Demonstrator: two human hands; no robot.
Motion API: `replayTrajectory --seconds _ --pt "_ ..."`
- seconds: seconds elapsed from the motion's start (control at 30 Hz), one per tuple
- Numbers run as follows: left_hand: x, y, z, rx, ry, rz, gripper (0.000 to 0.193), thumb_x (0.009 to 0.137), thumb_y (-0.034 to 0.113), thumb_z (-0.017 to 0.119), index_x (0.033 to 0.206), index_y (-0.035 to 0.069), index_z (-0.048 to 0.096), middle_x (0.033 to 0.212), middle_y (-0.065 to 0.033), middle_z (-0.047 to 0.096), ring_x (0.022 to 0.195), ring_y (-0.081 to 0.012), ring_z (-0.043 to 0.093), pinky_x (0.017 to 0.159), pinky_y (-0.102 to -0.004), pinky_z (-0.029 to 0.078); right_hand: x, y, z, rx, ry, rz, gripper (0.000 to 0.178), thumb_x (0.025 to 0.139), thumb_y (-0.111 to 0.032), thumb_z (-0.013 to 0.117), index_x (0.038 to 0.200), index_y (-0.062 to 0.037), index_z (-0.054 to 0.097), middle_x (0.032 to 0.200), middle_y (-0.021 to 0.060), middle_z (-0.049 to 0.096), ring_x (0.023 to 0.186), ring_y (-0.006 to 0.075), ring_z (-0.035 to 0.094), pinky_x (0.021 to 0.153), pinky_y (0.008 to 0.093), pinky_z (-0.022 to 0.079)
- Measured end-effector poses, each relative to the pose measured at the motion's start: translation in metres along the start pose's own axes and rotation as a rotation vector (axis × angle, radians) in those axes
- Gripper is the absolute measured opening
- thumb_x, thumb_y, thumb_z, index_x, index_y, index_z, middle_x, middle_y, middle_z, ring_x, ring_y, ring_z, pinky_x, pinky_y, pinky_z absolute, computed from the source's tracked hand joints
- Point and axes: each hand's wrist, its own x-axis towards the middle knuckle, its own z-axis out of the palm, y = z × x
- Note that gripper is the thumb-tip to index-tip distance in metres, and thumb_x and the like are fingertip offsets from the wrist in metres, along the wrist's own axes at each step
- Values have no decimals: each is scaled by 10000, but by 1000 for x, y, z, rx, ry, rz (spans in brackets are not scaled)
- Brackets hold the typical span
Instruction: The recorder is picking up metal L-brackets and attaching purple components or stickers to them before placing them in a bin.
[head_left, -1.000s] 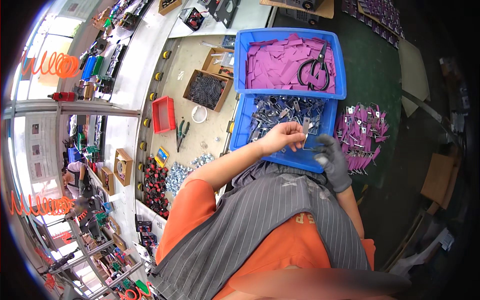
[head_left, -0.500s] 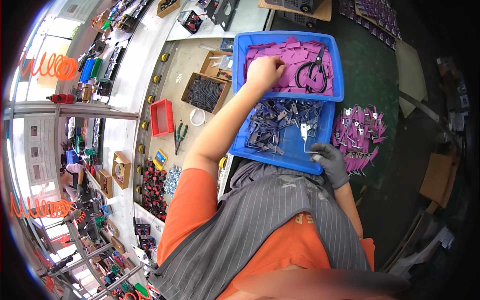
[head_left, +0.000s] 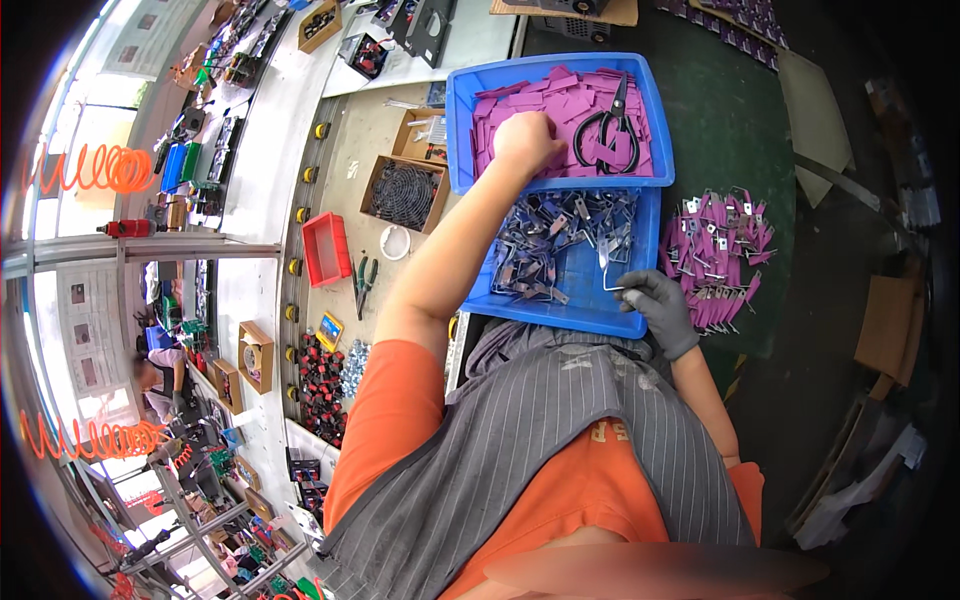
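Note:
My bare left hand (head_left: 528, 145) reaches into a blue bin (head_left: 657, 120) of flat purple pieces (head_left: 548, 100). Its fingers curl down onto the pieces; what they pinch, if anything, is hidden. Black-handled scissors (head_left: 632, 150) lie on the purple pieces to its right. In my right hand (head_left: 664, 312), gloved in grey, a bent metal bracket (head_left: 605, 272) is gripped by its thin end, over a nearer blue bin (head_left: 585, 318). That bin holds many loose metal brackets (head_left: 530, 250). Right of it, a pile of brackets with purple pieces on them (head_left: 715, 255) rests on the green surface.
To the left are a red tray (head_left: 326, 250), green-handled pliers (head_left: 366, 285), a white ring (head_left: 395, 242) and a cardboard box of black coiled parts (head_left: 404, 195). Red-black parts (head_left: 322, 385) lie nearer. Another person (head_left: 165, 375) works at the far left.
The view has shifted slightly, so the bins sit a little higher and farther left. My left hand stays among the purple pieces; my right still holds the bracket over the nearer bin.

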Motion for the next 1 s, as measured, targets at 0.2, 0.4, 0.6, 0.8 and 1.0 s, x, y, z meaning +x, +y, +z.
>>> replayTrajectory --seconds 0.2,0.4,0.6,0.8,1.0 --pt "9 -12 2 -395 1 -64 245 685 321 697 844 137 723 769 -87 682 720 -205 661 699 -318 509 0 2 -1 -9 -9 -30 192 834 -14 529 1017 17 577 915 76 612 848 144 614 719 266 522" --pt "-12 -24 -24 -1033 4 -157 135 821 105 632 885 -11 658 762 -42 650 681 -120 628 581 -222 487 -1 8 -3 15 -21 -51 167 853 -25 525 1010 6 575 936 67 610 856 141 614 707 258 521" --pt "-80 5 -22 -1470 -86 -121 152 866 83 591 1002 15 592 836 -30 630 683 -94 597 559 -189 483 -11 -2 -4 66 14 -85 186 871 -42 530 1053 -16 555 958 56 616 855 129 621 692 236 515" --pt "-148 29 -7 -1283 -295 -107 138 831 117 658 912 6 669 801 9 638 604 -25 518 484 -165 390 -40 -61 -1 32 83 -276 200 841 32 532 1033 0 579 921 82 639 773 92 604 642 205 490" --pt "-166 41 3 -918 -1 166 93 720 10 728 801 -5 684 848 -50 668 656 -37 531 542 -175 389 -58 -96 12 41 3 -492 184 822 37 557 1006 22 571 922 121 635 781 120 608 672 232 502"
